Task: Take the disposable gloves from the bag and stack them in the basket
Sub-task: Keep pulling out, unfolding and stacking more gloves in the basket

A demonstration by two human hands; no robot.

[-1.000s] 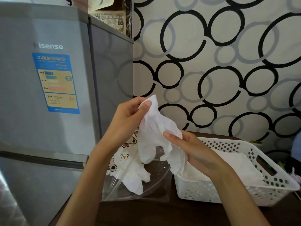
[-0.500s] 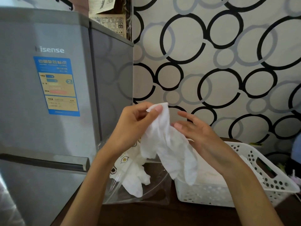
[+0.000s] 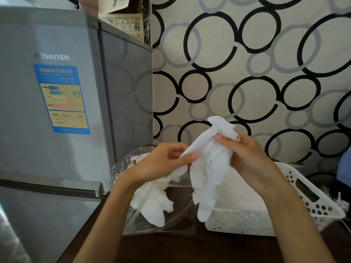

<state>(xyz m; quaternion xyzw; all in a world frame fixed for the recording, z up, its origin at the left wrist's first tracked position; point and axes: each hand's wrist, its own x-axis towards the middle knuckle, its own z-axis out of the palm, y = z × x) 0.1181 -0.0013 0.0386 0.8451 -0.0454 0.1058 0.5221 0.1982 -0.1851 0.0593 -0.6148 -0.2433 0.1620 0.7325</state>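
Note:
A white disposable glove (image 3: pixel 209 168) hangs in the air between my hands, fingers down, above the gap between bag and basket. My right hand (image 3: pixel 245 156) grips its cuff end near the top. My left hand (image 3: pixel 163 164) pinches a corner of it on the left side. Below my left hand the clear plastic bag (image 3: pixel 171 223) with cartoon print lies on the dark table, with more white gloves (image 3: pixel 153 204) inside. The white perforated basket (image 3: pixel 307 202) stands to the right and holds flat white gloves (image 3: pixel 239 198).
A grey fridge (image 3: pixel 57 111) stands close on the left, its side next to the bag. A wall with black circle wallpaper (image 3: pixel 247 73) is right behind the table. The dark table (image 3: pixel 190 247) edge runs along the front.
My right hand has closed on the top of the glove and lifted it to the right. My left hand has dropped lower and now pinches the glove's left corner.

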